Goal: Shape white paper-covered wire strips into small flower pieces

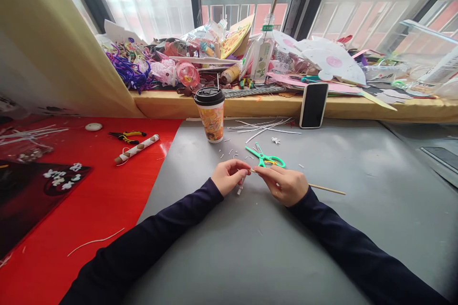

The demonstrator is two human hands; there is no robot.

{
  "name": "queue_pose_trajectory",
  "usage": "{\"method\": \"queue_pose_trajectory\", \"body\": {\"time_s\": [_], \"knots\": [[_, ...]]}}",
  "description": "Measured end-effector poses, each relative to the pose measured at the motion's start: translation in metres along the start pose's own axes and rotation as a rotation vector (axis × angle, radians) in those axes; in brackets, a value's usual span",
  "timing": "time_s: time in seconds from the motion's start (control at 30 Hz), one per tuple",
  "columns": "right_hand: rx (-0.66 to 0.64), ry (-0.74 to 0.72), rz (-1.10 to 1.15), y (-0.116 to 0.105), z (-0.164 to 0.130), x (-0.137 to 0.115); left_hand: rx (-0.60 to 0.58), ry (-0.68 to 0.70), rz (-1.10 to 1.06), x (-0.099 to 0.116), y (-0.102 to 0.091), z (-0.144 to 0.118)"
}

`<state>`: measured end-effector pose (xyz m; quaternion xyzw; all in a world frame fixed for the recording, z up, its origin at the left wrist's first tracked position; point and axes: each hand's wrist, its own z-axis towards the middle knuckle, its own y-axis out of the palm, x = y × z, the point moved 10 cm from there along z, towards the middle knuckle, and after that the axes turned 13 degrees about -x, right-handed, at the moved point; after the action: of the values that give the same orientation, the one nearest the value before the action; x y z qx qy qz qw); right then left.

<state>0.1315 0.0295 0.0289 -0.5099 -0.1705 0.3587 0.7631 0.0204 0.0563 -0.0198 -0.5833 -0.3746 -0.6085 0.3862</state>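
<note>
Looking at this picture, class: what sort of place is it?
Probably a home craft table by a window: green scissors and cut white strips lie on the grey table, craft supplies crowd the sill.

Green scissors point(265, 157) with yellow pivot, black-lidded orange-patterned cup point(211, 115), red mat point(89, 209) beside grey tabletop point(286, 248).

- The grey table top point(250, 248) lies bare between and beside the two dark sleeves, giving open passage near the body.
- Just ahead of the hands lie green-handled plastic scissors point(265, 157) amid small white clippings.
- Farther ahead stands an upright orange paper cup with a black lid point(210, 114); a black phone point(314, 105) leans on the ledge.
- A loose bundle of thin white strips point(263, 127) lies between cup and phone.
- To the right, the grey surface is open.
</note>
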Motion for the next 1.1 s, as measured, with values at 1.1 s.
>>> {"method": "queue_pose_trajectory", "body": {"time_s": [1.1], "knots": [[-0.125, 0.162, 0.578, 0.006, 0.023, 0.004, 0.203, 0.164, 0.324, 0.021, -0.015, -0.012]]}}
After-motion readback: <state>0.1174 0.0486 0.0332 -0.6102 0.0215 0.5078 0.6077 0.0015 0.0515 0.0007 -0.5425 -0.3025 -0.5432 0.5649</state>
